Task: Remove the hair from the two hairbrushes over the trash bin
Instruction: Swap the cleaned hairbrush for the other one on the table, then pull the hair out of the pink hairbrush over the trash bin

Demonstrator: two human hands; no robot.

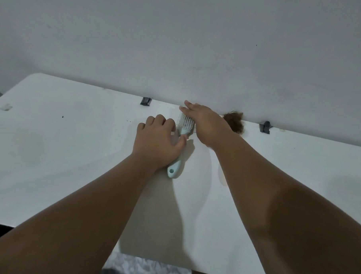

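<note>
Both hands reach across the white table (61,152) toward the wall. The left hand (157,140) lies curled over the pale blue hairbrush (180,141), gripping its handle. The right hand (205,122), fingers spread, covers the bristles; whether it pinches anything I cannot tell. A brown clump of hair (235,121) sits just beyond. No bin shows, so the job looks barely started.
</note>
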